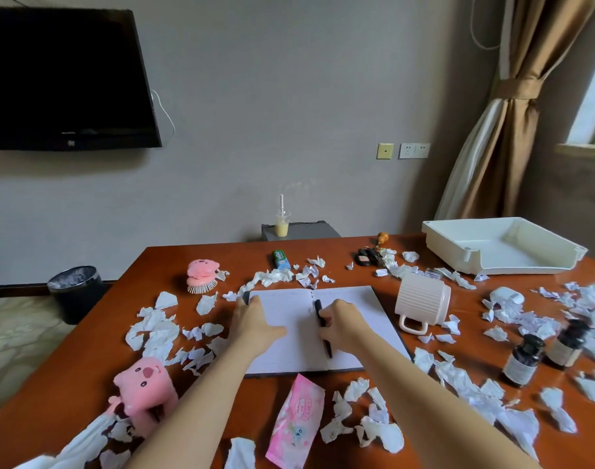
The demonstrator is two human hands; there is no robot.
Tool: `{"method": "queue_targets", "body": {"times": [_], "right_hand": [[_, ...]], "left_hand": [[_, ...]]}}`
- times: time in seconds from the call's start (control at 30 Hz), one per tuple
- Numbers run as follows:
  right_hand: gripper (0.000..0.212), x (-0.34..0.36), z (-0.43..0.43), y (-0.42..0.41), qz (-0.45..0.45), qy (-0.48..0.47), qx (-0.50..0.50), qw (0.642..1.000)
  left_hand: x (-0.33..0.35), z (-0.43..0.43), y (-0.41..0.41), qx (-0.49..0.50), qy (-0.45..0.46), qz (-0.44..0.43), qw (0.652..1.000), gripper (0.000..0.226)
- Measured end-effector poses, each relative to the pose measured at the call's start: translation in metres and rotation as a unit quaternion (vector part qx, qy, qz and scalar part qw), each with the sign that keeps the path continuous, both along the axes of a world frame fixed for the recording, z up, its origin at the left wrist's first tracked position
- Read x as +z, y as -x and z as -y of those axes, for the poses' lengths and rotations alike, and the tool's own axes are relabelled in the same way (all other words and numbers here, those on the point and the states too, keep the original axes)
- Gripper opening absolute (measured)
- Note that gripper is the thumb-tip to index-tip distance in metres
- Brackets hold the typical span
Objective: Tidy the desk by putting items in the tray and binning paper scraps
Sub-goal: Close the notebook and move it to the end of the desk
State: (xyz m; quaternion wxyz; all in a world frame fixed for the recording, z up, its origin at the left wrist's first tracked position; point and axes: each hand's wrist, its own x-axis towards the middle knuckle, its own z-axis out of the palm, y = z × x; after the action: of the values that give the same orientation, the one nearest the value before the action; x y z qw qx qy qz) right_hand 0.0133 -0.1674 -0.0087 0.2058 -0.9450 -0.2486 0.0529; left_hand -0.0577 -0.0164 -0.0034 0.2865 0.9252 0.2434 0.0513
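Observation:
An open notebook (350,306) lies flat in the middle of the brown desk (86,367). My left hand (255,324) rests on its left page, fingers reaching the far left corner. My right hand (340,324) is closed around a black pen (323,328) lying along the notebook's spine. A white tray (502,247) stands at the far right corner. Torn white paper scraps (157,328) cover the desk all around. A black bin (76,292) stands on the floor to the left.
On the desk: an upturned pink mug (423,304), two dark bottles (523,360), a pink plush toy (145,387), a pink hairbrush (203,275), a pink tissue pack (296,421), a green gum pack (281,259), keys (369,255), a white case (507,294).

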Motion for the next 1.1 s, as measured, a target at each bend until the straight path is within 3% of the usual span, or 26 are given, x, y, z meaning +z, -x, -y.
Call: {"method": "queue_targets", "body": {"times": [0.17,0.23,0.33,0.57,0.67,0.77,0.83,0.9,1.0,1.1], "right_hand": [[0.013,0.001,-0.003,0.001,0.005,0.018,0.003,1.0],[0.019,0.0,-0.003,0.001,0.003,0.005,0.006,1.0],[0.038,-0.002,-0.003,-0.002,-0.013,-0.016,0.026,0.999],[0.025,0.009,-0.01,-0.003,-0.078,-0.066,0.048,0.994],[0.024,0.034,-0.001,-0.007,-0.093,-0.153,0.001,0.984],[0.033,0.069,0.019,0.001,-0.186,-0.328,-0.009,0.926],[0.029,0.086,0.035,0.006,-0.198,-0.377,0.009,0.905],[0.031,0.088,0.047,0.003,-0.154,-0.335,0.006,0.93],[0.028,0.072,0.058,-0.008,-0.025,-0.168,-0.013,0.985],[0.032,0.046,0.064,-0.012,-0.024,-0.074,-0.045,0.996]], "left_hand": [[0.022,-0.009,0.003,0.028,0.053,0.082,0.995,0.061],[0.028,-0.013,0.004,0.018,0.097,0.128,0.987,0.052],[0.038,-0.011,0.005,0.001,0.191,0.176,0.966,0.058],[0.066,0.014,0.002,-0.03,0.234,0.225,0.945,0.048],[0.07,0.026,-0.002,-0.053,0.229,0.227,0.945,0.043],[0.063,0.04,-0.007,-0.089,0.204,0.203,0.954,0.041],[0.054,0.049,-0.01,-0.13,0.17,0.161,0.963,0.04],[0.042,0.057,-0.011,-0.176,0.135,0.105,0.969,0.044],[0.026,0.064,-0.007,-0.212,0.074,0.021,0.974,0.058],[0.016,0.067,-0.004,-0.208,0.028,-0.035,0.977,0.062]]}}
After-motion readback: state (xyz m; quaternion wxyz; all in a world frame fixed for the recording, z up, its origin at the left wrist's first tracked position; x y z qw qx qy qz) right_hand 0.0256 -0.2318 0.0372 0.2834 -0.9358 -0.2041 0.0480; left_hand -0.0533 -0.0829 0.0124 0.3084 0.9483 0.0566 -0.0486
